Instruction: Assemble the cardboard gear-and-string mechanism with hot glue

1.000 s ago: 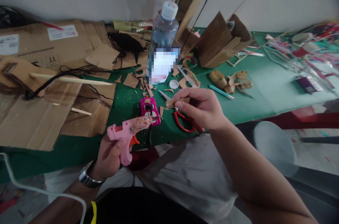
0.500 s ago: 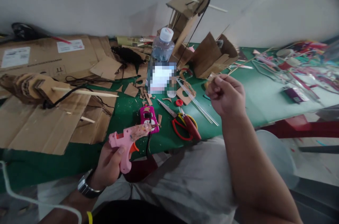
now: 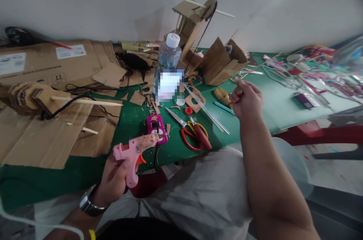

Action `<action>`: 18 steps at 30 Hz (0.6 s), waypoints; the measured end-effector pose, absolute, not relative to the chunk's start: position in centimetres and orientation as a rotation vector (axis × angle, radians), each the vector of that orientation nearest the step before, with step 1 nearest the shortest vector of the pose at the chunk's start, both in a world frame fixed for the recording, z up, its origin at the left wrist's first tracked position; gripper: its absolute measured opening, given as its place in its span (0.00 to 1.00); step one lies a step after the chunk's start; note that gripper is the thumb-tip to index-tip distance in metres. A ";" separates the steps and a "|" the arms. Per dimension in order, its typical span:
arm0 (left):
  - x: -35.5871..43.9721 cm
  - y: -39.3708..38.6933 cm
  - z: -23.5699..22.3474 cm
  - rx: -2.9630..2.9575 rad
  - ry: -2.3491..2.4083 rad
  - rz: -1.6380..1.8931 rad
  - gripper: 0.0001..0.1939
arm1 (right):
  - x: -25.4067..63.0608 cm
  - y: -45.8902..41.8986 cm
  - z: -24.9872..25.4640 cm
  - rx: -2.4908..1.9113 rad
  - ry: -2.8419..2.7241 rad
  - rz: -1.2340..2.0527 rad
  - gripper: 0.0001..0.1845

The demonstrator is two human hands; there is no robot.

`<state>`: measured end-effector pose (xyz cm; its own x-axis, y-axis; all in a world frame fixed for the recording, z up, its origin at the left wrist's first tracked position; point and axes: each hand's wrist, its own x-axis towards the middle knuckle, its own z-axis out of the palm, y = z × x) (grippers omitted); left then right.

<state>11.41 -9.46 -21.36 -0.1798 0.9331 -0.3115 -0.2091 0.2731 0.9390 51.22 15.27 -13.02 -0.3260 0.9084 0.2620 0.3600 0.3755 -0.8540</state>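
Note:
My left hand (image 3: 113, 179) is wrapped round the handle of a pink hot glue gun (image 3: 133, 157) with an orange trigger; its nozzle points right, over a magenta box (image 3: 153, 121). My right hand (image 3: 248, 100) is raised above the table, fingers closed in a pinch. A small pale piece (image 3: 237, 80) shows at its fingertips, too small to name. Just left of that hand are a tan rounded object (image 3: 222, 95) and a blue stick (image 3: 223, 107). Scissors (image 3: 184, 128) and a red-handled tool (image 3: 200, 134) lie between my hands, near clear glue sticks (image 3: 208, 113).
A clear bottle (image 3: 169, 53) with a white cap stands mid-table. Behind it rises a cardboard structure (image 3: 193, 17) with a wheel, beside an open cardboard box (image 3: 221, 62). Large cardboard sheets (image 3: 39, 134) cover the left. Straws and scraps (image 3: 309, 77) clutter the right.
My right hand has shifted slightly right relative to the table, uncovering more of the tan object and the blue stick. My left hand still holds the glue gun; the view has turned a little.

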 end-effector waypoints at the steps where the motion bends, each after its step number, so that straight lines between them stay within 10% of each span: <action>1: 11.4 -9.4 -21.3 0.768 1.353 1.212 0.20 | 51.1 15.2 -13.4 -1.118 -1.777 0.869 0.32; 18: 11.3 -9.5 -21.5 0.824 1.321 1.219 0.22 | 46.8 14.0 -14.7 -1.558 -2.182 0.965 0.24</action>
